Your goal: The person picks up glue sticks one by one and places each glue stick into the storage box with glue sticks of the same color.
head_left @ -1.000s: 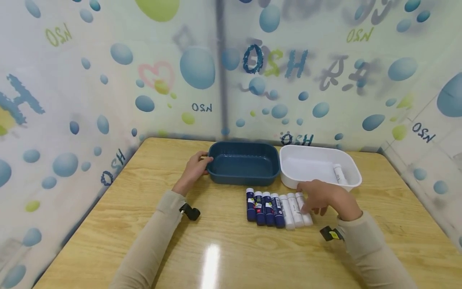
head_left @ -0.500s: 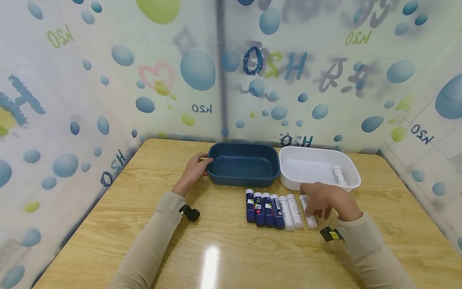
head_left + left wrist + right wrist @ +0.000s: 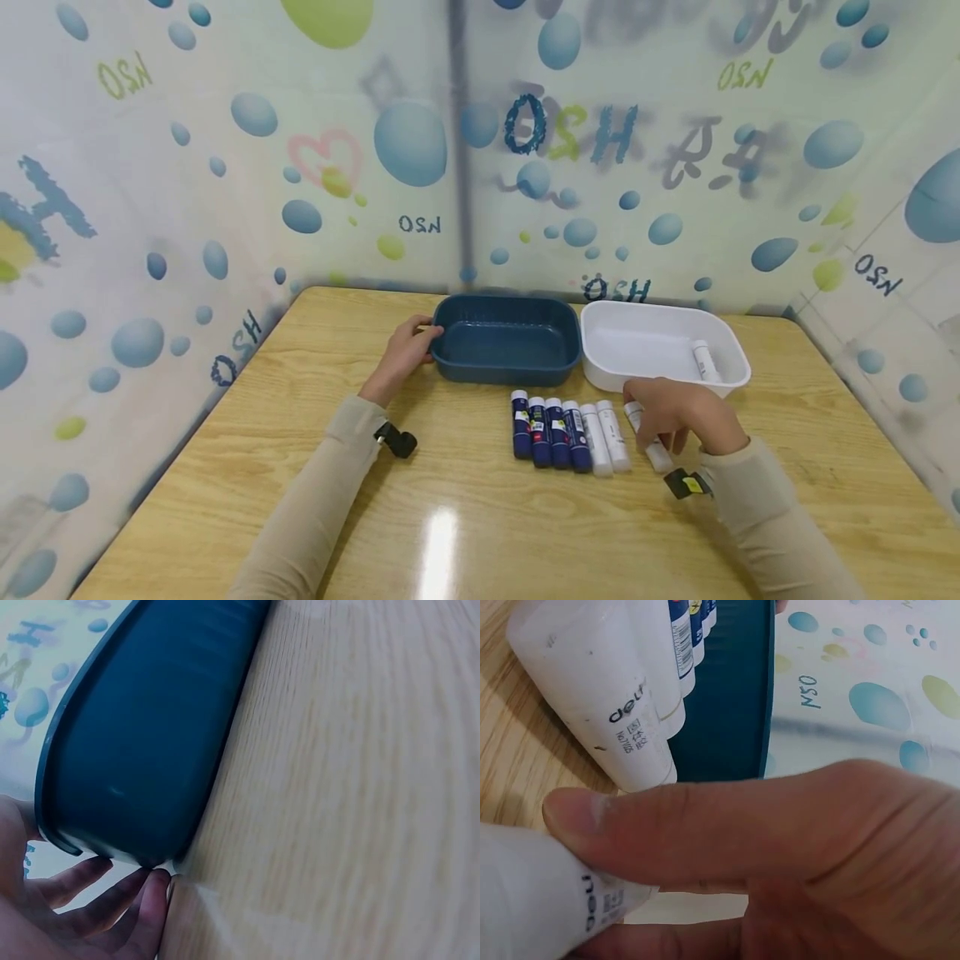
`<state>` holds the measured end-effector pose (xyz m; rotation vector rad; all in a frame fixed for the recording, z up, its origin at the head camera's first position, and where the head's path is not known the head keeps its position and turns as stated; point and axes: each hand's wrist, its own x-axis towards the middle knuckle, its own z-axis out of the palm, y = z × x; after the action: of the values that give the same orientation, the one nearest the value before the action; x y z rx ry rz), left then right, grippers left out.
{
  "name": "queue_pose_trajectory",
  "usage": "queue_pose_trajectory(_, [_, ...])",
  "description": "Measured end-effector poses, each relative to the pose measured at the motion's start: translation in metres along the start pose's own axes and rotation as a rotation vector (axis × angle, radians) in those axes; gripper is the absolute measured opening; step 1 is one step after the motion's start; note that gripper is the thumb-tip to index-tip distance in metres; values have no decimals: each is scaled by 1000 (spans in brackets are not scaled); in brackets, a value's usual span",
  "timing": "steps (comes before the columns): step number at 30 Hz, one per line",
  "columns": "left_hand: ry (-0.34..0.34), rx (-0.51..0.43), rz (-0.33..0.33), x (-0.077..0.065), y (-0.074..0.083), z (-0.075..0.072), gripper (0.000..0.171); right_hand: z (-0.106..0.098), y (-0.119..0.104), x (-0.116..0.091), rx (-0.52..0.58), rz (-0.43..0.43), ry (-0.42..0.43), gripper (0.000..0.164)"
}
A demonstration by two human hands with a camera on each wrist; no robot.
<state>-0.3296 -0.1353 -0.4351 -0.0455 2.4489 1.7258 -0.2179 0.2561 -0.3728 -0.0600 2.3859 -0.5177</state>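
My right hand point(image 3: 682, 410) pinches a white glue stick point(image 3: 658, 457) between thumb and fingers, just in front of the white bin point(image 3: 637, 377). The right wrist view shows its printed label below the thumb. To its left lie two white glue sticks point(image 3: 614, 437), side by side with several dark blue, white-capped glue sticks point(image 3: 557, 433). Another white glue stick point(image 3: 703, 360) leans inside the white bin. My left hand point(image 3: 405, 354) holds the left end of the dark blue bin point(image 3: 506, 372), thumb at the rim and fingertips against the outer wall point(image 3: 135, 787).
Both bins stand side by side at the back of the wooden table point(image 3: 375, 517), close to a wall covering point(image 3: 337, 250) patterned with bubbles and letters. The row of glue sticks lies in front of them. Each wrist carries a small black camera point(image 3: 396, 440).
The right hand has drawn the rightmost white glue stick away from the row to the right, and the stick has turned to a steeper slant. The left hand and both bins have stayed put.
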Motion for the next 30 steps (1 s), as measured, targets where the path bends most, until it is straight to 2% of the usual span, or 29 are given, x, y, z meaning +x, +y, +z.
queue_pose_trajectory(7, [2,-1,6,0,2,2,50,0,1,1,-17,-9,-7,53])
queue_pose_trajectory(23, [-2,0,18,3,-3,1,49,-1,-2,-5,-136,-46,9,52])
queue_pose_trajectory(30, [-3,11,18,1,-1,0,49,-7,-6,-12,-89,-73,-23,57])
